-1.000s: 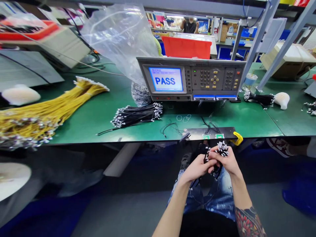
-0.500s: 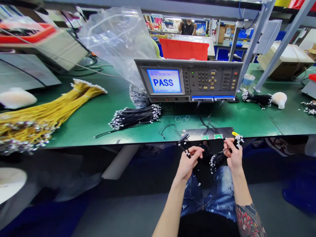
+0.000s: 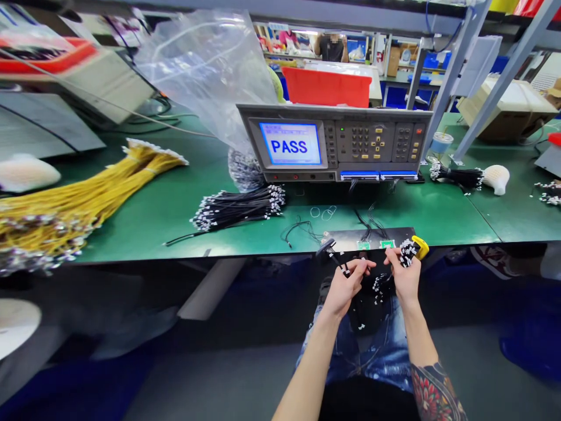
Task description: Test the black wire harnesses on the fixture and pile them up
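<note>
Black cables with white connectors are in my left hand [image 3: 347, 285], its fingers closed at the table's front edge. My right hand [image 3: 404, 273] is closed round a bundle of black cables, whose white connectors [image 3: 408, 251] stick up beside a yellow clip-like piece [image 3: 421, 248]. More connectors [image 3: 378, 287] hang between my hands. Just beyond the fingers lies a black plate [image 3: 342, 238] with two green circuit boards [image 3: 387, 244]. Behind it the tester [image 3: 335, 143] shows PASS on its screen.
Left of the tester's front lies a black cable bundle [image 3: 239, 207], with yellow cables [image 3: 96, 202] farther left. A plastic bag [image 3: 210, 76] leans against the tester. Another black bundle [image 3: 458, 174] lies right, and a person [image 3: 332, 48] is beyond the shelf.
Both hands have come closer together; my right hand moved left and slightly up, nearer the right circuit board. The yellow piece now shows more fully, and the connectors in my right hand have turned.
</note>
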`<state>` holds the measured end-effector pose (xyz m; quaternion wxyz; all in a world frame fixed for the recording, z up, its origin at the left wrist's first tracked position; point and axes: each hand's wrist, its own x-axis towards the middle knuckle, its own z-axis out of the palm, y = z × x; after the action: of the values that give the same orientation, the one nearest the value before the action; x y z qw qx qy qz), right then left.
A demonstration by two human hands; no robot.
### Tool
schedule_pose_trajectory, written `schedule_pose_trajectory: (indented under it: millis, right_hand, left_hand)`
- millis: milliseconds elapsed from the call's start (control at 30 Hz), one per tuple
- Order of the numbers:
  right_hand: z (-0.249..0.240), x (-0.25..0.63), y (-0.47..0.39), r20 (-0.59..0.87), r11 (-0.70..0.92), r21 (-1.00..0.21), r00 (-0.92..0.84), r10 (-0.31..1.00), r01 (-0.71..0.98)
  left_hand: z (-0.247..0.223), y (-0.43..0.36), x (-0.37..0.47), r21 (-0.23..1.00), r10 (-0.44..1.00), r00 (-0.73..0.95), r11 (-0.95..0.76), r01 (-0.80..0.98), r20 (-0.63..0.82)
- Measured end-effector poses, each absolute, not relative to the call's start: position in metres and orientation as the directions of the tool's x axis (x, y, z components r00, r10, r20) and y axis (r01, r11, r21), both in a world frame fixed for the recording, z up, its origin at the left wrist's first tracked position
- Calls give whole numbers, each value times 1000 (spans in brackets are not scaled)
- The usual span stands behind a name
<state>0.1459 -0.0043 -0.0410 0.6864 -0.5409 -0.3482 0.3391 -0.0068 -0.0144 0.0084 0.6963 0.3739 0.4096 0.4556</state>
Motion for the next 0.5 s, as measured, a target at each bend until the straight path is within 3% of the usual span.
schedule_pose_trajectory:
  millis: [500]
  right_hand:
    - [-39, 139, -5, 79, 172, -979, 563, 823, -114]
  left_hand:
    - [5, 2, 7, 957, 981, 31, 193, -218, -191]
